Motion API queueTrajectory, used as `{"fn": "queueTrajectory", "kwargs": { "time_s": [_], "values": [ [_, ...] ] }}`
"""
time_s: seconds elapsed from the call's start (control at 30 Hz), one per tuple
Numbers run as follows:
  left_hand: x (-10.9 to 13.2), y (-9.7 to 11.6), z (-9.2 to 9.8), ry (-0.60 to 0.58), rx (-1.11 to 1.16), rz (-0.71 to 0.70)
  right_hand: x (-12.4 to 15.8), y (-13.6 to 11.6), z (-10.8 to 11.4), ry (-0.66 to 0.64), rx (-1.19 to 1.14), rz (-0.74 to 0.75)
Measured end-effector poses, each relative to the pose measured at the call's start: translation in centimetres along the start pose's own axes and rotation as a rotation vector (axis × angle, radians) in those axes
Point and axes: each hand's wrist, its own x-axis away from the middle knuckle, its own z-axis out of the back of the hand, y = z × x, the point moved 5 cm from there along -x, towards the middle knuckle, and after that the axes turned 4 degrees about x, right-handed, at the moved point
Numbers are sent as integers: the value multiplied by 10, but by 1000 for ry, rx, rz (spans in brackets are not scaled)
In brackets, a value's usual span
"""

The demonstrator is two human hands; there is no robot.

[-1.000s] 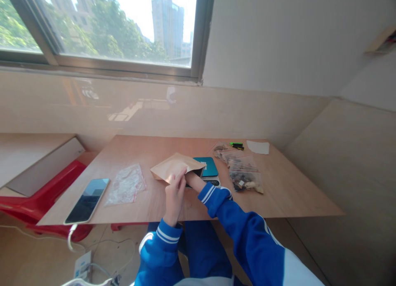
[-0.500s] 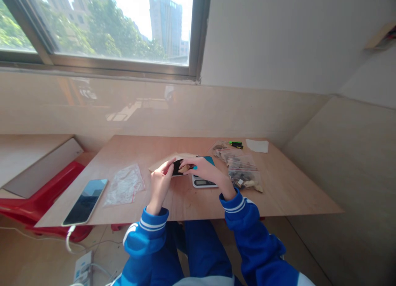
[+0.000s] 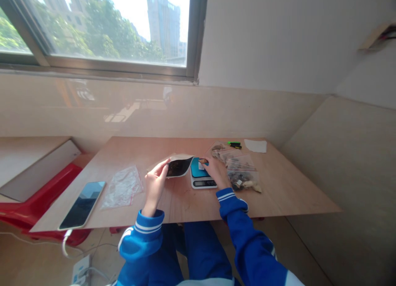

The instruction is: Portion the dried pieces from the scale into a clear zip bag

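My left hand pinches the left edge of a paper pouch, whose mouth gapes open toward me and shows a dark inside. To its right, my right hand is over the right part of a small scale with a blue top and a white front. Its fingers are closed on a small brown piece, too small to make out well. A small white label shows on the blue top beneath the fingertips.
Clear zip bags with brown pieces lie right of the scale, near green-and-black tools and white paper. An empty-looking plastic bag and a phone with a white cable are on the left. A red stool stands beyond the table's left edge.
My right hand has moved right, away from the pouch and over the scale, with a small brown piece in its fingers. The pouch mouth and the blue scale top now show more fully.
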Motion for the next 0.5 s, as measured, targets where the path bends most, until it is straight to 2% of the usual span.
{"fn": "queueTrajectory", "kwargs": {
  "time_s": [0.13,0.23,0.33,0.43,0.5],
  "values": [
    [-1,-1,3,16,-14,-15,-2,1,-15,-91,9,7],
    [0,-2,4,23,-25,-19,0,-5,-8,-123,12,33],
    [1,-2,1,15,-5,-9,6,-25,18,-62,-82,107],
    [4,-1,-5,8,52,2,16,-58,54,19,-382,172],
    [7,-1,-8,8,81,11,22,-84,67,-82,-557,212]
  ]
}}
